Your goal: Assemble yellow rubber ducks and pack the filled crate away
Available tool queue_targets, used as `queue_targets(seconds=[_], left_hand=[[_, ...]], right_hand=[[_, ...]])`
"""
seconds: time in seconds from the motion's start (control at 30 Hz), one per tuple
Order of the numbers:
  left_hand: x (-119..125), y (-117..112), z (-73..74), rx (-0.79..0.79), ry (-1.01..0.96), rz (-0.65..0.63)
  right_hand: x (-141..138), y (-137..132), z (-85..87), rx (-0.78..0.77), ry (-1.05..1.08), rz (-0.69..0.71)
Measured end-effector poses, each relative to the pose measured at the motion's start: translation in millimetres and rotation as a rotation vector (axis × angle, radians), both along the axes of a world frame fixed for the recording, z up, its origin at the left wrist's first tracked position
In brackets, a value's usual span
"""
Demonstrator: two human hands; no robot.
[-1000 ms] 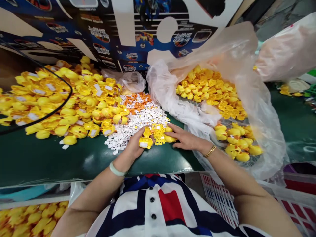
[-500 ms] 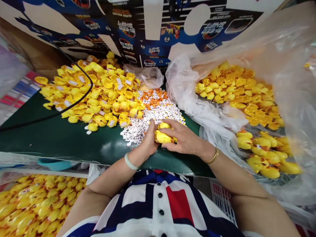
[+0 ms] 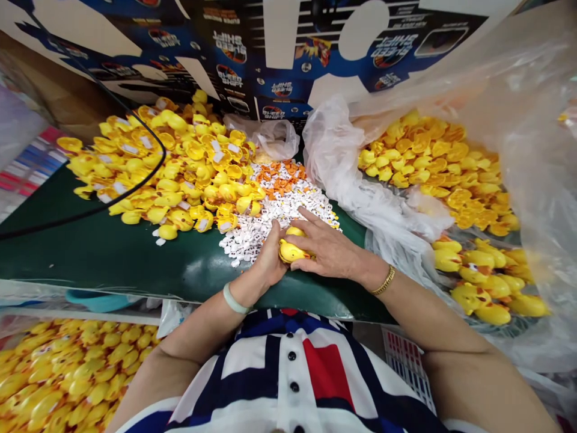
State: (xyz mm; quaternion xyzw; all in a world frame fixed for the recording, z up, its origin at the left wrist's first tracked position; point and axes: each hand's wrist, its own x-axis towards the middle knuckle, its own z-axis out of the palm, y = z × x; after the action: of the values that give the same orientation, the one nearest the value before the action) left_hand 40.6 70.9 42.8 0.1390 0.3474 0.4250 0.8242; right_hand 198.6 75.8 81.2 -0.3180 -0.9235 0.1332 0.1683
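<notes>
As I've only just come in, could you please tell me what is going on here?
A person holds a small, rounded yellow plastic toy between the left hand and the right hand, over the dark green tabletop. Beyond the hands lie small white pieces, with small orange pieces behind them. To the left is a large heap of yellow plastic shells; to the right, more yellow plastic parts lie amid translucent plastic sheeting.

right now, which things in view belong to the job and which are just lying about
Seem to belong:
yellow toy duck, between left hand and right hand
small white pieces
small orange pieces
yellow duck shells at left

Seem just lying about:
black cable
printed cardboard
turquoise basin
</notes>
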Motion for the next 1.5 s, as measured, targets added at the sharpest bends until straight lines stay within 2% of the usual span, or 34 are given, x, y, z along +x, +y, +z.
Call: queue_targets(seconds=[0.17, 0.37, 0.43, 0.53, 0.63, 0.77, 0.9, 1.07, 1.2, 1.37, 1.43, 1.5], left_hand=[[1, -2, 2.2, -0.007, 0.013, -0.021], [4, -5, -4.4, 0.005, 0.071, -0.029], [4, -5, -6.3, 0.031, 0.066, -0.01], [0, -2, -5.9, 0.043, -0.01, -0.061], [-4, -2, -3.1, -0.02, -0.067, -0.122], [-3, -7, -1.8, -0.027, -0.026, -0.088], [-8, -10, -1.7, 0.139, -0.041, -0.102], [-18, -9, -3.9, 0.288, 0.059, -0.131], [-24, -14, -10.1, 0.431, 0.261, -0.182], [-33, -25, -13.0, 0.64, 0.63, -0.165], [-34, -26, -13.8, 0.656, 0.667, -0.148], [-33, -23, -14.6, 0.619, 0.6, -0.136]], right_hand=[[-2, -10, -2.0, -0.002, -0.047, -0.024], [2, -12, 8.7, -0.12, -0.081, 0.006], [2, -12, 11.4, -0.107, -0.085, -0.025], [-2, -14, 12.6, -0.065, -0.119, -0.054], [-5, -18, 7.6, -0.027, -0.128, -0.043], [-8, -24, -10.0, -0.011, -0.062, -0.075], [-3, -27, -24.3, -0.055, 0.183, -0.1], [7, -25, -30.4, -0.199, 0.451, -0.317], [10, -25, -32.8, -0.406, 0.485, -0.342], [4, -29, -31.4, -0.412, 0.479, -0.313], [0, -30, -33.8, -0.398, 0.505, -0.359], [-3, -30, -37.9, -0.433, 0.535, -0.419]])
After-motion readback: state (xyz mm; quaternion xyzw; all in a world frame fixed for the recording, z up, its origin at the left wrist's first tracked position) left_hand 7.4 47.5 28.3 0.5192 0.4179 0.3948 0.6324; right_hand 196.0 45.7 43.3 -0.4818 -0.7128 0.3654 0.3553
